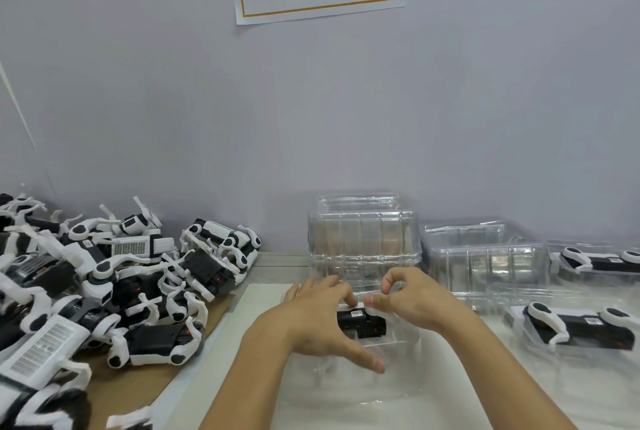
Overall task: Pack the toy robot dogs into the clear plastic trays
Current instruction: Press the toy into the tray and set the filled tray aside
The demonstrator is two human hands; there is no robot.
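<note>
- Seating a toy robot dog (362,322) into a clear plastic tray (346,391) looks to be the step in hand; the dog lies at the middle of the view, partly hidden under both hands, inside the tray's pocket as far as I can tell.
- Left hand (318,319) lies spread over the dog's left end, fingers straight and pressing down, thumb stretched toward 5 o'clock across the tray.
- Right hand (412,301) has its fingertips curled and pinched together at the dog's upper right edge; whether it grips a leg or the tray's film I cannot tell.
- At 9 o'clock a heap of loose dogs (104,291) waits on brown cardboard (138,384).
- At 12 o'clock, just behind the hands, stands a stack of empty trays (362,239), a second stack (485,256) beside it toward 2 o'clock.
- At 3 o'clock lie two packed dogs (581,325) in their trays.
- Handling, as I judge it: the dog is rigid, light plastic with thin white legs that could snap or snag, so hold the black body, not the limbs.
- Thin and springy, the tray is likely slippery; steady it by its rim.
</note>
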